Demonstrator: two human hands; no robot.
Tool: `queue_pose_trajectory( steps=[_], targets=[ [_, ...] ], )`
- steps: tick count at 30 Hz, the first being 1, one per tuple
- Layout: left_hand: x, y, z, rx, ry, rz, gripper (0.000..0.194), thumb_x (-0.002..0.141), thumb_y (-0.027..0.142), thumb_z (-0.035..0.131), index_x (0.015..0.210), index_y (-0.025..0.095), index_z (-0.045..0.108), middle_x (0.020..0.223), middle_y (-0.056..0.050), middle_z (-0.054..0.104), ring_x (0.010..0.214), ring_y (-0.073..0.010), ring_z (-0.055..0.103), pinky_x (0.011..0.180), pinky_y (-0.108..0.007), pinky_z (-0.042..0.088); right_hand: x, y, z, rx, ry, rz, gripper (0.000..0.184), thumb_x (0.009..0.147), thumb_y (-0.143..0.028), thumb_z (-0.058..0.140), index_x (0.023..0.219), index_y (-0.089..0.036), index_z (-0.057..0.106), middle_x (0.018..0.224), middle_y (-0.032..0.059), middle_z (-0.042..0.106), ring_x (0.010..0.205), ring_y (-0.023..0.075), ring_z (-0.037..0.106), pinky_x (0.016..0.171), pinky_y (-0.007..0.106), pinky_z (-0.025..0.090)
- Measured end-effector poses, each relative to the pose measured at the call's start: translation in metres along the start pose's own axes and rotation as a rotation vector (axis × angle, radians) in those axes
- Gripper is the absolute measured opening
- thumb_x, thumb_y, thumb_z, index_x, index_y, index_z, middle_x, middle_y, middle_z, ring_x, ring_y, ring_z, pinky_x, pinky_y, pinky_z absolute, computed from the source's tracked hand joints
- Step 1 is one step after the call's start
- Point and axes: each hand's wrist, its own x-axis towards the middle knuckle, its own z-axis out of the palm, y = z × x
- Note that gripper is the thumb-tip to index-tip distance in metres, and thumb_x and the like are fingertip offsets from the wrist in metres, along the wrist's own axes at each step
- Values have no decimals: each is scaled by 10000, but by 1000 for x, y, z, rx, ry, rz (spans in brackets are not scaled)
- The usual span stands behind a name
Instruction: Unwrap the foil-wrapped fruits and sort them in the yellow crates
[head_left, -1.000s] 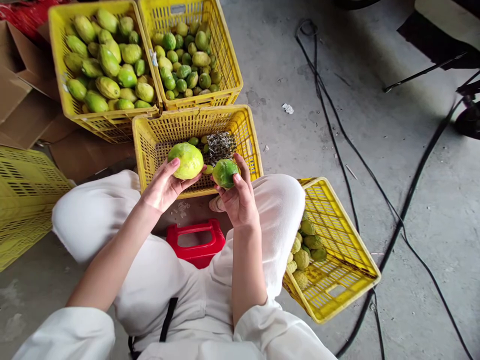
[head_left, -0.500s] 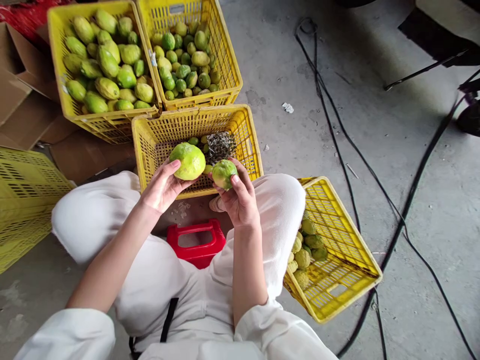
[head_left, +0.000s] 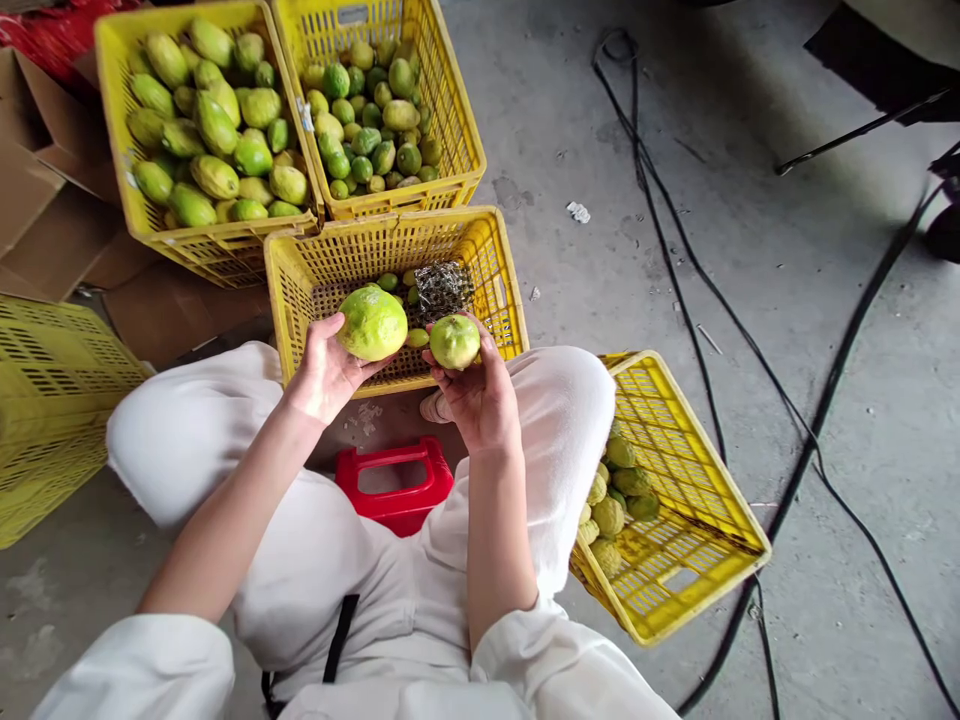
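L hand point(head_left: 324, 378) has its thumb and fingers round the big yellow-green citrus fruit point(head_left: 373, 322); R hand point(head_left: 484, 398) cups the small green citrus fruit point(head_left: 455, 341). Both fruits are over the yellow crate point(head_left: 515, 290), at 12 o'clock from the lap. Big one looks heavy & firm w/ bumpy skin – best held from under, thumb at 9 o'clock. Small one's prob. light – grip its sides, don't squash. Might be slick, hard to tell.

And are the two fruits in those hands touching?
Apart. The head view shows a clear gap between the bigger fruit and the smaller fruit.
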Motion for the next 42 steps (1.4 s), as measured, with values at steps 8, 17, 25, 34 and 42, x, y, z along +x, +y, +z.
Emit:
queue_pose_trajectory(
  steps=[8,17,25,34,42],
  targets=[
    [-2,0,5,-17,25,19,396,815,401,683,1162,211,667,1273,-106,735,1284,-310,648,920,-354,621,-4,-6,5,-13,29,-6,491,762,-446,811,1225,-336,693,1133,-20,765,983,184,762,783,271,622],
    [-4,1,8,-23,33,4,373,832,376,660,1164,205,664,1239,-105,745,1269,-303,659,944,-366,626,-2,-5,5,38,17,22,446,837,-578,680,1203,-323,672,1086,4,769,963,196,755,691,272,602],
    [-7,4,12,-42,23,-5,363,871,350,632,1218,250,658,1333,-75,713,1297,-303,646,970,-412,622,-1,-4,5,28,23,2,329,801,-529,727,1024,-288,702,1073,-2,746,904,174,706,716,266,598],
    [-7,3,8,-7,-74,12,521,828,472,747,1293,264,635,1378,-97,684,1356,-334,600,1017,-438,600,-9,-8,8,-52,-30,-24,468,789,-503,762,1213,-348,639,1154,-12,713,981,183,717,814,319,612],
    [-9,0,6,67,-98,18,558,773,414,809,1272,236,632,1286,-108,730,1240,-323,684,1024,-429,590,-7,-6,8,-44,-37,-70,377,837,-570,693,1112,-314,657,1235,19,726,1226,234,651,823,329,613]
  ],
)
